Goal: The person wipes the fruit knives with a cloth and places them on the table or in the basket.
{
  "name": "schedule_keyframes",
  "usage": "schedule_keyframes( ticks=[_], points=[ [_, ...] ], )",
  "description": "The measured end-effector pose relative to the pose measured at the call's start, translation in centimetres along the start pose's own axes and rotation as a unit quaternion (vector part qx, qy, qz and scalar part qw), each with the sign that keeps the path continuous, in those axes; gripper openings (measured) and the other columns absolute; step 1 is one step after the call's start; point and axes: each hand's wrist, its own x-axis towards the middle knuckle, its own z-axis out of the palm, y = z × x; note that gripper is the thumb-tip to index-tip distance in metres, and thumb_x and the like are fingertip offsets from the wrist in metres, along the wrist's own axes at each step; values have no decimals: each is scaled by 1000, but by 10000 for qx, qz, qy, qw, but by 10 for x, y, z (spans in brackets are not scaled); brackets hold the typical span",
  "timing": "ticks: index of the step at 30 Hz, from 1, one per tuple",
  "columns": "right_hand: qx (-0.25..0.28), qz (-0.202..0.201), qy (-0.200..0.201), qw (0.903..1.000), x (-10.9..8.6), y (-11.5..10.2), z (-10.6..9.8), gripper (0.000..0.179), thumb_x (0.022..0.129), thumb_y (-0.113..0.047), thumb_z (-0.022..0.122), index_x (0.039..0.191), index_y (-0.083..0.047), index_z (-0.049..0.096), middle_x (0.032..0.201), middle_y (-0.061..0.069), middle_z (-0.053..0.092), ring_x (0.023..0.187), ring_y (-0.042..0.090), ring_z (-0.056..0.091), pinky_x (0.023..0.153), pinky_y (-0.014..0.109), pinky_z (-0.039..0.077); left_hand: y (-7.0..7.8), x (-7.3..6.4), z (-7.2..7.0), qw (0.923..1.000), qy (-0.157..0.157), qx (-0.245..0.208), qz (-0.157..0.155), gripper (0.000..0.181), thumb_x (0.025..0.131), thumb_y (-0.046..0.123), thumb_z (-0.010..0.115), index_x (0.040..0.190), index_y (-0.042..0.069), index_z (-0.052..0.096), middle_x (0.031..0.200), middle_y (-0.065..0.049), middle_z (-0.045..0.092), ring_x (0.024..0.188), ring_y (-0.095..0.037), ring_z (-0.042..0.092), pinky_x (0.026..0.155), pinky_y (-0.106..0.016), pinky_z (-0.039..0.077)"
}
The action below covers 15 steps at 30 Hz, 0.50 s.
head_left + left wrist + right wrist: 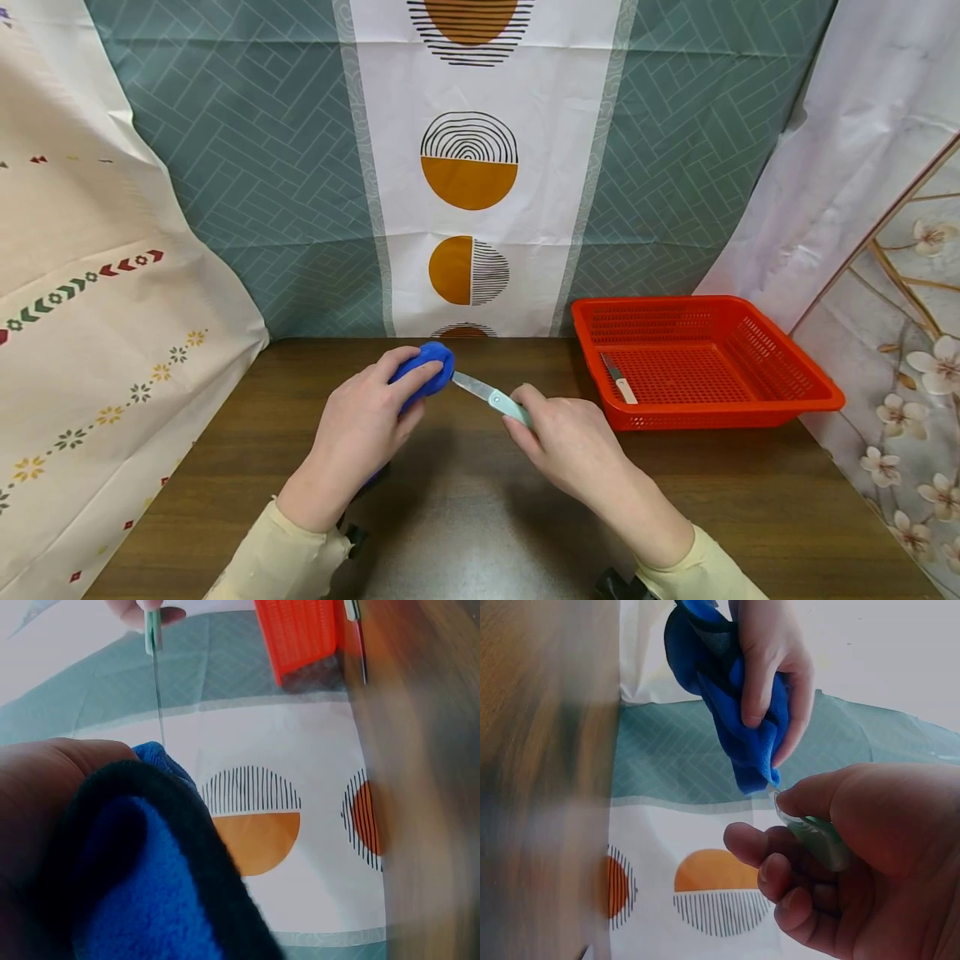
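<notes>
The right hand is mostly closed, thumb and fingers gripping the pale-green-handled folding knife, left of the red plastic basket. The left hand, farther left of the basket, is closed round a bunched blue cloth, thumb on one side and fingers on the other. Both hands are above the table.

The knife's blade is unfolded and points away from the basket; its tip meets the cloth. How much of the tip lies inside the folds cannot be determined. A white-handled knife lies inside the basket, at its left end.

Assessment: the step in hand appears to be wiping the blade. Good practice would keep several layers of cloth between fingers and edge, pinch the flats rather than the edge, and draw from handle towards tip. The right hand should hold the handle steady, clear of the pivot, so the blade cannot fold. The main risk is the left fingertips, close to the point, being nicked through thin cloth.
</notes>
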Motion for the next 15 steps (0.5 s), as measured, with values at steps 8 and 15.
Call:
schedule_keyframes(
  ticks=[8,15],
  points=[
    [-10,-22,41,10000,0,1,0,20,101,-24,81,108,-12,67,59,-12,38,48,8,37,43,25,33,-6,-1,-1,10000,26,10,-50,51,89,11,90,138,20,78,140,-14,68,111,-35,76,84,-51,66],
    [-22,-17,27,10000,0,2,1,20,101,-23,81,109,-11,67,59,-12,38,48,8,37,44,25,33,-9,-1,-2,9998,108,44,-150,48,90,11,87,137,21,78,140,-13,68,107,-35,77,80,-51,66]
  ],
)
